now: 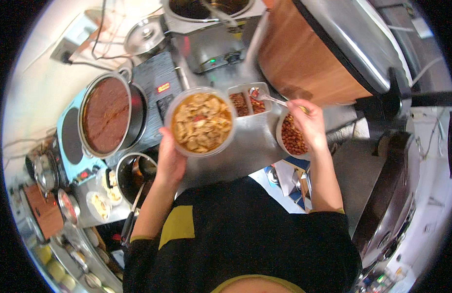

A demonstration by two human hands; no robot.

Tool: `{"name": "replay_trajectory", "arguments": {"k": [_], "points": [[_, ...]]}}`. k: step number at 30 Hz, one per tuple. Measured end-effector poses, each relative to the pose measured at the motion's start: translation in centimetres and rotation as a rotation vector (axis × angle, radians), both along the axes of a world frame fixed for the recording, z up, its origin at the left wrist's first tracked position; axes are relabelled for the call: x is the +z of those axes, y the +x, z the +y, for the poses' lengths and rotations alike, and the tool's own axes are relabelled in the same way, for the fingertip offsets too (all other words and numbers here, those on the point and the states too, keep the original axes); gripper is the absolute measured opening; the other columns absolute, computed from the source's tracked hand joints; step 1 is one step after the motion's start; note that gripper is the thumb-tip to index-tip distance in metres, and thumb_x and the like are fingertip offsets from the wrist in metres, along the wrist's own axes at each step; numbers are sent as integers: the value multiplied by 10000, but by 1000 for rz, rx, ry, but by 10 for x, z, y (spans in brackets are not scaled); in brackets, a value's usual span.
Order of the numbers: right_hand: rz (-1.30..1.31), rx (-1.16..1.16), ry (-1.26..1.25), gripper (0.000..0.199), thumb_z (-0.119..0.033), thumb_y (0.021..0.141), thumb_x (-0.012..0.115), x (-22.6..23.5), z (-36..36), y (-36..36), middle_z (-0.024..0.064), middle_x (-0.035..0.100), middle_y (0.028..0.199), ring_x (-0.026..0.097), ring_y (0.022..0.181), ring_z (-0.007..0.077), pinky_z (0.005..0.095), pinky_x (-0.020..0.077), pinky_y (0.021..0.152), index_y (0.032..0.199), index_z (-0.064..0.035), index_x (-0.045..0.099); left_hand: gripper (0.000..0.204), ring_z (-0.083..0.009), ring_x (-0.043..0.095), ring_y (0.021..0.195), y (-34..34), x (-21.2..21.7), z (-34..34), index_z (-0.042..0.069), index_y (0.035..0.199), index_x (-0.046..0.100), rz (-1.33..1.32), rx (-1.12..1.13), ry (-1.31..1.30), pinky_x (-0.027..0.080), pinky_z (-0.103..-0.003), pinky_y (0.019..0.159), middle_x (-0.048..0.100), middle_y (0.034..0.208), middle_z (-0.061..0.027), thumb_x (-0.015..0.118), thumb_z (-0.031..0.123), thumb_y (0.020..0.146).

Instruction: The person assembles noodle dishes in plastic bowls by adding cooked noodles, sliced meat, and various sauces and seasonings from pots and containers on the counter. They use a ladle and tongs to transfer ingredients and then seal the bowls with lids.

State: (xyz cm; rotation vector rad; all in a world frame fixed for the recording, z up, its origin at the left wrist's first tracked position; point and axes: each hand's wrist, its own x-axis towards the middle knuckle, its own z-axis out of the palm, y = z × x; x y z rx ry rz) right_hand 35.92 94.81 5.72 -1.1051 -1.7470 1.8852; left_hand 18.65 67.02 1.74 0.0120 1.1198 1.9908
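Observation:
My left hand (171,157) is closed on the near left side of a round clear plastic container (201,154). Pale sliced pieces in orange broth (201,124) fill it, with a small red bit near the middle. My right hand (308,122) grips a metal spoon (275,99) by the handle. The spoon's bowl is over the right compartment of a small divided tub (259,85), which has dark red flakes in both compartments. Below my right hand stands a white bowl (279,134) of reddish-brown nuts (292,136), partly hidden by the wrist.
A large pot of dark red sauce (106,116) stands at the left by a hotplate (69,132). Nearer is a dark pot (124,171) with a long-handled tool. A metal cooker (211,51) stands behind; a big wood-patterned container (304,58) blocks the far right.

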Motion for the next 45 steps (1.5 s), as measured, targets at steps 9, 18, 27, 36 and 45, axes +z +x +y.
{"name": "replay_trajectory", "arguments": {"k": [9, 18, 27, 36, 45], "points": [[156, 371, 1011, 138, -39, 761, 673, 44, -71, -21, 82, 623, 704, 595, 577, 176, 267, 461, 541, 899, -39, 674, 600, -198, 483, 1188, 14, 13, 24, 26, 1324, 385, -56, -18, 31, 388, -366, 995, 490, 1300, -94, 355, 495, 951], [-417, 177, 1360, 128, -198, 829, 603, -22, -25, -18, 140, 659, 765, 646, 642, 283, 391, 513, 572, 887, -95, 653, 708, -241, 373, 1294, 7, 11, 5, 32, 1388, 297, 61, -7, -1, 286, -402, 1081, 395, 1396, -118, 242, 572, 933], [18, 320, 1442, 635, -287, 752, 688, 61, -1, -120, 81, 527, 859, 557, 795, 263, 368, 474, 656, 1330, -213, 438, 718, -236, 344, 1313, 2, 26, -20, 25, 1400, 279, 159, 49, 36, 255, -389, 1094, 361, 1423, -111, 227, 571, 936], [257, 356, 1503, 195, -250, 872, 569, 99, 25, -216, 117, 615, 820, 615, 779, 305, 405, 494, 672, 961, -99, 654, 706, -221, 381, 1283, -3, 33, -34, 6, 1372, 321, 134, 174, 71, 283, -376, 1073, 406, 1386, -110, 299, 560, 934], [198, 93, 801, 308, -256, 921, 496, 111, 37, -212, 103, 639, 605, 630, 506, 152, 289, 505, 492, 950, 7, 655, 732, -207, 320, 1327, -12, 57, -30, 84, 1417, 274, 138, 73, 93, 240, -391, 1093, 344, 1440, -67, 245, 614, 913]]}}
